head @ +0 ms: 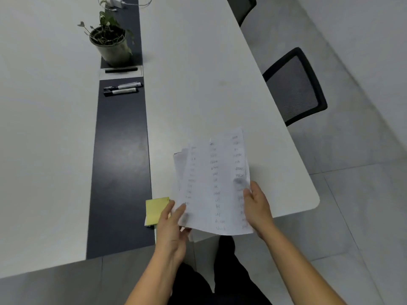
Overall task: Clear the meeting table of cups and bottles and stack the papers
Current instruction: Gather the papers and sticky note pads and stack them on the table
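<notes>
Left hand (174, 223) and right hand (256, 208) grip the fanned papers (215, 183) over the worktop's (198, 84) near edge; I should tap them flush.

The papers (214, 186), lower centre of the frame, carry columns of handwritten words, mostly too blurred to read; the bottom one may say "small".
</notes>
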Tool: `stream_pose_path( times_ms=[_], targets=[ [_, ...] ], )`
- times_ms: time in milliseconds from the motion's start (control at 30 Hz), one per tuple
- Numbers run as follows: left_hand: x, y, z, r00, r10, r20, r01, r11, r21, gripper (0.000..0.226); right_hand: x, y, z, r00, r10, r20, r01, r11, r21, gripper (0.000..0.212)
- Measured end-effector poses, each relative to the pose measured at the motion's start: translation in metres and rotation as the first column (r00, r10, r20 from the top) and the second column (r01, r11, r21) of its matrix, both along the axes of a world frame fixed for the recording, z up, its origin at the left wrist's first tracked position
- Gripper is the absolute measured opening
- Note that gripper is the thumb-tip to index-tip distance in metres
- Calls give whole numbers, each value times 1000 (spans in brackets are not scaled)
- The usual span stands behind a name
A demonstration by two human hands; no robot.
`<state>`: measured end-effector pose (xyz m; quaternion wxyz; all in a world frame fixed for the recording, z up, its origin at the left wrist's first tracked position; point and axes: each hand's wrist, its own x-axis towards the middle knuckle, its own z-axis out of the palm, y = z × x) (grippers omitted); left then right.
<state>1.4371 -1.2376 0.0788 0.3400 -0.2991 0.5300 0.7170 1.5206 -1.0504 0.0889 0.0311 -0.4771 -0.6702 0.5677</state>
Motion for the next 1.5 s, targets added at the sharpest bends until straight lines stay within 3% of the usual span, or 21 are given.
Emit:
stream_pose_path(
  times_ms=[67, 167, 267, 367, 433, 600, 667, 733, 867, 933, 1033, 1267, 1500],
  targets=[
    [-6, -9, -11, 997, -72, -27, 69, 995, -78, 51, -1, 9, -6, 1000, 0, 14, 1, 997, -72, 29],
    [-4, -8, -29, 924, -371, -93, 326, 892, -313, 49, -3, 20, -26, 989, 91, 113, -74, 987, -140, 26],
    [-2, -2, -44, 828, -559, -28, 487, 744, -458, 39, -2, 24, -49, 948, 182, 260, -165, 983, -87, 46],
    [-1, -2, -70, 731, -682, -2, 577, 619, -533, 4, 3, 26, -57, 939, 164, 301, -169, 986, -11, 56],
    [0, -1, -76, 674, -738, 6, 606, 549, -576, 11, 5, 30, -61, 921, 187, 342, -199, 980, 0, 60],
    [-6, 18, -55, 681, -727, -86, 538, 577, -615, 13, 8, 39, -74, 905, 260, 337, -265, 964, -32, 69],
    [-21, 30, -55, 677, -726, -121, 504, 577, -643, 46, 3, 49, -77, 903, 271, 333, -290, 957, 9, 72],
    [-41, 45, -54, 735, -666, -127, 459, 627, -629, 62, -6, 61, -79, 901, 282, 329, -308, 951, 26, 72],
    [-76, 71, -64, 863, -503, -43, 427, 772, -471, 48, -28, 71, -83, 866, 342, 364, -373, 928, 17, 73],
    [-84, 77, -71, 844, -534, -55, 466, 779, -420, 37, -36, 66, -83, 834, 415, 365, -453, 891, 23, 74],
    [-84, 82, -69, 812, -572, -121, 498, 785, -369, 46, -35, 64, -84, 824, 466, 323, -492, 871, -3, 76],
    [-45, 56, -66, 858, -508, -79, 463, 830, -310, 53, 6, 51, -83, 910, 256, 326, -248, 967, -65, 73],
    [-19, 35, -78, 792, -591, -150, 550, 799, -244, 72, 20, 31, -94, 851, 431, 301, -419, 902, -104, 75]
  ],
)
